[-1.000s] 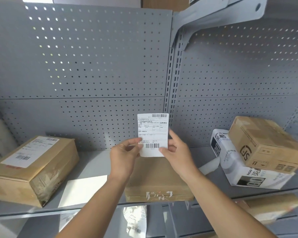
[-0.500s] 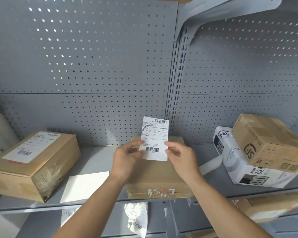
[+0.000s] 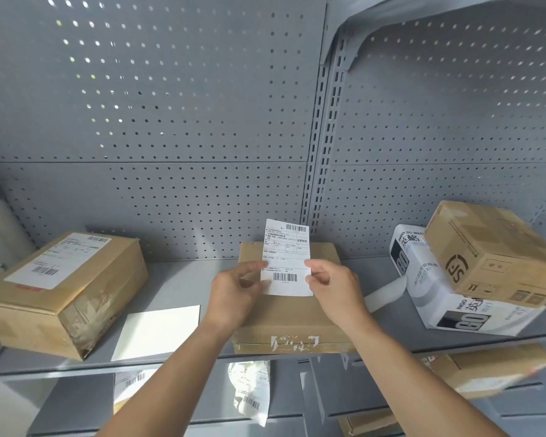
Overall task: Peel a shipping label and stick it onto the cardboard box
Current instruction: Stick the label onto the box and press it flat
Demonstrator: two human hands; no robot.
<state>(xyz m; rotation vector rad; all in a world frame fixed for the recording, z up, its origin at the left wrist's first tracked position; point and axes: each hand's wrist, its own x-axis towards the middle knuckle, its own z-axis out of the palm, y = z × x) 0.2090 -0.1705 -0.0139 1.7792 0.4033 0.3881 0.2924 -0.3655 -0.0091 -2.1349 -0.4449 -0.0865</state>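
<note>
A white shipping label [image 3: 286, 257] with barcodes is held upright above a flat cardboard box [image 3: 292, 320] lying on the grey shelf [image 3: 183, 279]. My left hand [image 3: 237, 294] pinches the label's lower left edge. My right hand [image 3: 331, 288] pinches its lower right edge. The label's bottom edge hangs close over the box's top face; I cannot tell whether it touches.
A blank white backing sheet [image 3: 158, 332] lies left of the box. A labelled cardboard box [image 3: 60, 291] sits at far left. At right, a brown box [image 3: 492, 253] rests on a white printed carton [image 3: 448, 298]. Perforated panels stand behind. Parcels fill the lower shelf.
Both hands have brought the label down and away from me, from in front of the back panel to just over the flat box's top.
</note>
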